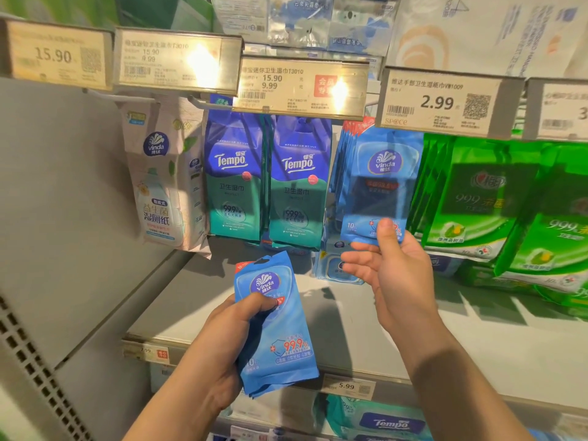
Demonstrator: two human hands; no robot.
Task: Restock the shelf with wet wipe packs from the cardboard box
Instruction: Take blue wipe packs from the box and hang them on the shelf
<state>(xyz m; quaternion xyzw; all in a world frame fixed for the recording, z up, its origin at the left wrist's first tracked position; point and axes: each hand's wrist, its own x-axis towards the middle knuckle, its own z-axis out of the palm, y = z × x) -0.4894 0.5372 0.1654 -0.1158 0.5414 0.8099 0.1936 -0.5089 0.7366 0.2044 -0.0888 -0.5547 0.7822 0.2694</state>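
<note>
My left hand (222,348) grips a small stack of blue Vinda wet wipe packs (280,326), held upright in front of the grey shelf board (350,316). Higher and to the right, my right hand (391,265) pinches the bottom edge of another blue Vinda pack (381,183) with the thumb on its front. That pack hangs in front of a row of the same blue packs (342,167) under the 2.99 price tag (439,101). The cardboard box is out of view.
Dark blue Tempo packs (264,179) hang left of the Vinda row, a white Vinda pouch (162,186) further left. Green packs (496,198) hang and lie on the right. Price tags line the rail above. More packs sit on the lower shelf (381,421).
</note>
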